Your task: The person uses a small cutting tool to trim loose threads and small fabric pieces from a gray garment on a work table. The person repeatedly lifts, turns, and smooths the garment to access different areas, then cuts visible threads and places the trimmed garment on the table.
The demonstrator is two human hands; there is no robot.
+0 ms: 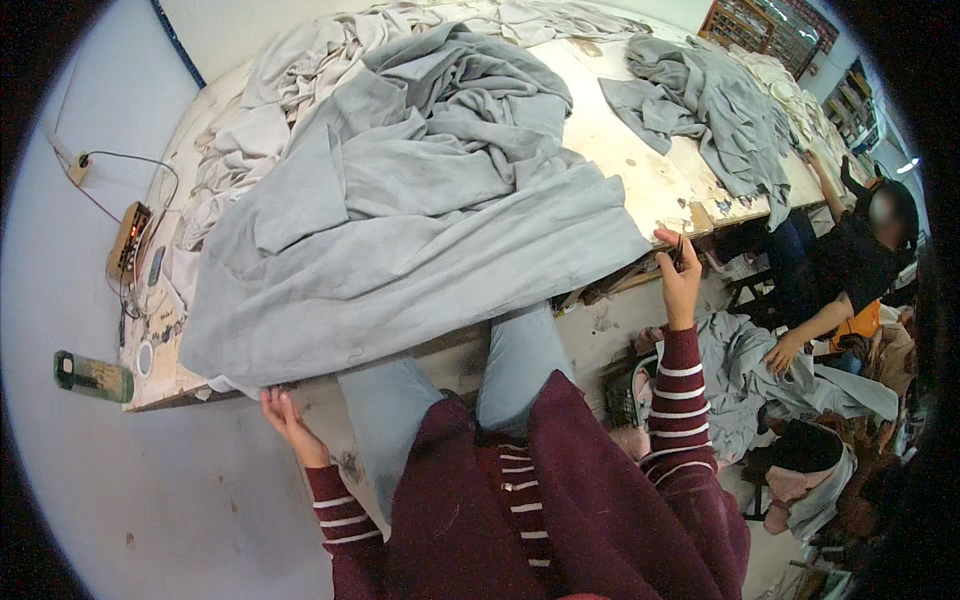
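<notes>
A large grey cloth (pixel 420 255) is spread and bunched over the worktable in front of me, its near edge hanging over my lap. At the cloth's near left corner is my left hand (pixel 294 429), palm up and fingers apart, the fingertips close against the hem; I see no cloth gripped in it. My right hand (pixel 681 289) is raised beside the cloth's right corner. Between its thumb and fingers it holds a small dark pointed tool (pixel 679 251), perhaps thread snips or tweezers. The thumb is near the cloth's edge; contact cannot be told.
Pale cloth (pixel 255 142) lies heaped behind and left. Another grey cloth pile (pixel 705 112) rests on the worktable (pixel 600 135). A power strip (pixel 129 240) with cables and a green phone-like case (pixel 94 376) are left. A co-worker (pixel 847 255) sits right, one hand on grey cloth.
</notes>
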